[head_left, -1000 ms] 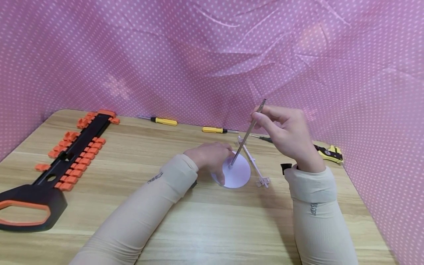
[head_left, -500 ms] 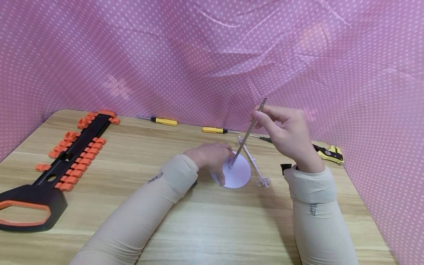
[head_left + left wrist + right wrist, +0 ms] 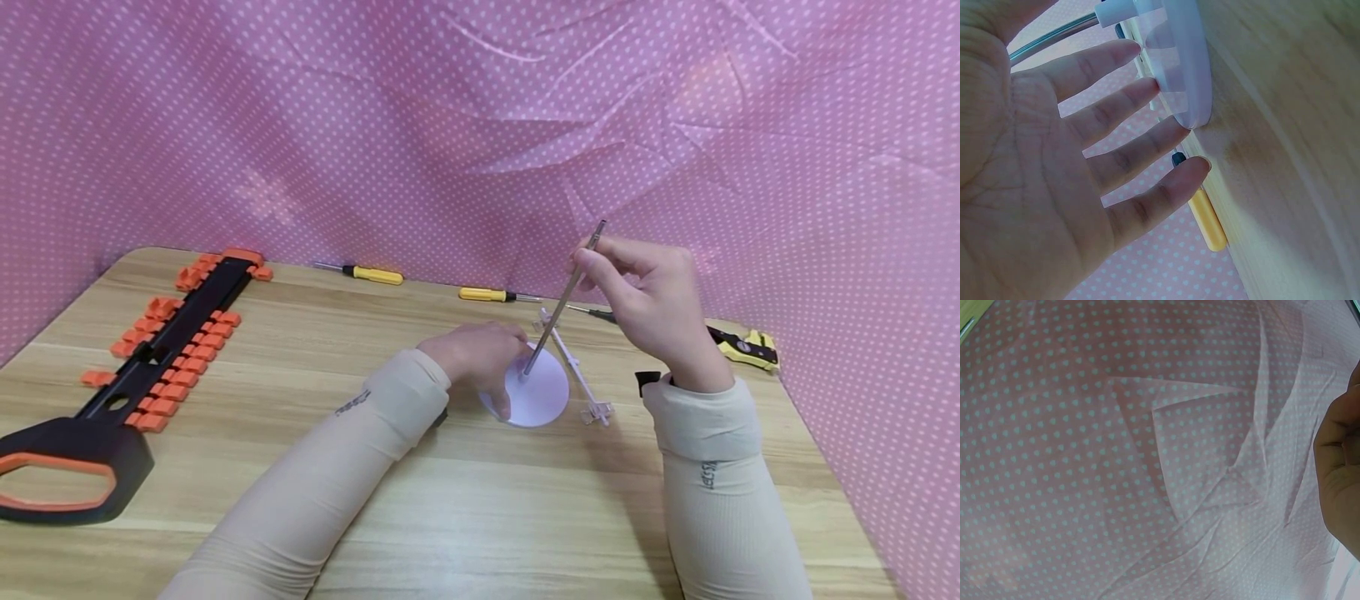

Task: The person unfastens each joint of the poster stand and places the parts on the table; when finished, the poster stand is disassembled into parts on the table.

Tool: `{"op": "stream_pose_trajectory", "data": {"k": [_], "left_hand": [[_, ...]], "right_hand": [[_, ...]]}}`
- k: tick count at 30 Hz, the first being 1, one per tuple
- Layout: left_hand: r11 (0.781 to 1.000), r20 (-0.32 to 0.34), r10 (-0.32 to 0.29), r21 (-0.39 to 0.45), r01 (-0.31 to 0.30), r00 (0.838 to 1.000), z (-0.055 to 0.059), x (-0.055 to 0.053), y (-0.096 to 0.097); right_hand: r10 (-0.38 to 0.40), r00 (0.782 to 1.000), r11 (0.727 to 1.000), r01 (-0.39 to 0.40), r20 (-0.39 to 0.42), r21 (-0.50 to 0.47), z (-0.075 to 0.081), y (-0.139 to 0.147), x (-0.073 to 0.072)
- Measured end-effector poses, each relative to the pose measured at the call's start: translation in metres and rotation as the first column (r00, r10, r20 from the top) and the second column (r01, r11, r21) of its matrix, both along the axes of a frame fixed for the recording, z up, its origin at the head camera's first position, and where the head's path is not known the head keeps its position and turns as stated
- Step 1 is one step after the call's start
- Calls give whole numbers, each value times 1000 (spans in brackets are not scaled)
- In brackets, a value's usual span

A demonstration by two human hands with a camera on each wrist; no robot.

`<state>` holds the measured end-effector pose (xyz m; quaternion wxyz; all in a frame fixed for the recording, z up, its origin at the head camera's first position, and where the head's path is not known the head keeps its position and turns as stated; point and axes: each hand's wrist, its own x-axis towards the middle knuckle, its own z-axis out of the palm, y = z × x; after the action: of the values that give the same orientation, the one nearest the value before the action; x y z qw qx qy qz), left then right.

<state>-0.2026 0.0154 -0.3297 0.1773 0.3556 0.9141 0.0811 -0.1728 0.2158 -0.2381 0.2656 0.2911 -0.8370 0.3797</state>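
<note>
A round white base lies flat on the wooden table, with a thin metal rod rising from its central socket and leaning right. My right hand pinches the rod near its top between thumb and fingers. On the left side of the base rests my left hand, thumb on the near part. In the left wrist view, the left fingers are spread and fairly straight, some tips touching the base's rim. Beside the base lies a slim white bar with clip-like ends. The right wrist view shows only part of the right hand.
A black rack with orange clips lies along the left side. Two yellow-handled screwdrivers lie by the back edge. A yellow-and-black tool is at the right, behind the right wrist. Pink dotted cloth hangs behind the table.
The rod's top has shifted very slightly up and to the right. Both hands keep their places on the rod and the base.
</note>
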Motion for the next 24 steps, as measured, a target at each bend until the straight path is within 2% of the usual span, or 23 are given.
{"op": "stream_pose_trajectory", "data": {"k": [24], "left_hand": [[1000,-3,-12,6,12,1000,0,-1,0]], "right_hand": [[-40,999,999,39,-6,-16,0,-2,-3]]}}
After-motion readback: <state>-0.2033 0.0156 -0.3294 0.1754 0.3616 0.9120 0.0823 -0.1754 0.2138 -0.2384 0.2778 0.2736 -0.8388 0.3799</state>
